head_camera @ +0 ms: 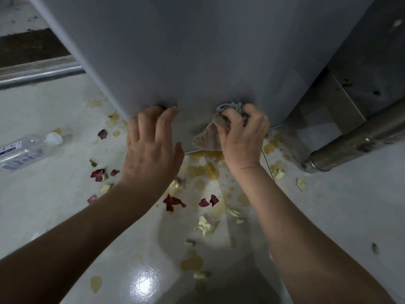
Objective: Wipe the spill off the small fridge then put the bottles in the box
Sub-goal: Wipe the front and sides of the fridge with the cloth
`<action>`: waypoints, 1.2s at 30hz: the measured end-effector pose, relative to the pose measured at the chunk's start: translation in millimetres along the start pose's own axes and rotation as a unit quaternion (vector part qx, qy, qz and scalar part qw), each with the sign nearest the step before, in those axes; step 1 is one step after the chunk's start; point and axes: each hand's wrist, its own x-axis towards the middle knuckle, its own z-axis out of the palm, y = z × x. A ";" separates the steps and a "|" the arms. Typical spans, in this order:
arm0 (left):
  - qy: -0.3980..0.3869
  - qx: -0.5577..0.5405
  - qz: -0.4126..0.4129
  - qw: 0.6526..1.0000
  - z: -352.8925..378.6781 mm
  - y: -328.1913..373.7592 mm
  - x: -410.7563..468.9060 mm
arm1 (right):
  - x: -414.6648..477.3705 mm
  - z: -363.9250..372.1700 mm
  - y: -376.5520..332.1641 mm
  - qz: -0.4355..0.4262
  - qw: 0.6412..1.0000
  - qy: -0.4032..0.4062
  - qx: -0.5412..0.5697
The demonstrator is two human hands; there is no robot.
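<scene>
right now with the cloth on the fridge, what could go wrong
The yellow puddles and food scraps lie on the floor just below the fridge: slippery if you shift. The cloth in your right hand hangs a loose corner near the fridge's bottom edge; it may pick up floor spill and smear it back. The bottle lies on its side and could roll.

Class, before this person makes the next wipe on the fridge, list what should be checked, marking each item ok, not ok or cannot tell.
1. Right hand grips the beige woven cloth: ok.
2. Cloth pressed against the grey fridge panel: ok.
3. Left hand rests flat on the panel's lower edge: ok.
4. Panel wiped clean: cannot tell.
5. Pale glossy floor free of yellow puddles and food scraps: not ok.
6. Clear plastic bottle boxed: not ok; it lies on the floor, no box in view.
</scene>
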 end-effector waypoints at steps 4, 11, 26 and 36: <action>-0.007 0.009 0.020 1.000 -1.3 6.7 5.5 | 22.4 -10.8 -5.9 0.207 0.976 0.033 0.066; -0.023 0.017 0.037 0.999 -2.2 12.4 12.1 | 65.3 -18.9 -21.0 0.616 0.744 0.109 0.237; -0.016 0.053 0.106 0.993 10.4 16.4 15.0 | 57.0 -3.7 -34.6 0.752 0.600 0.103 0.253; -0.036 0.070 0.116 0.990 16.7 17.7 15.1 | 60.4 2.2 9.8 0.823 0.510 0.120 0.220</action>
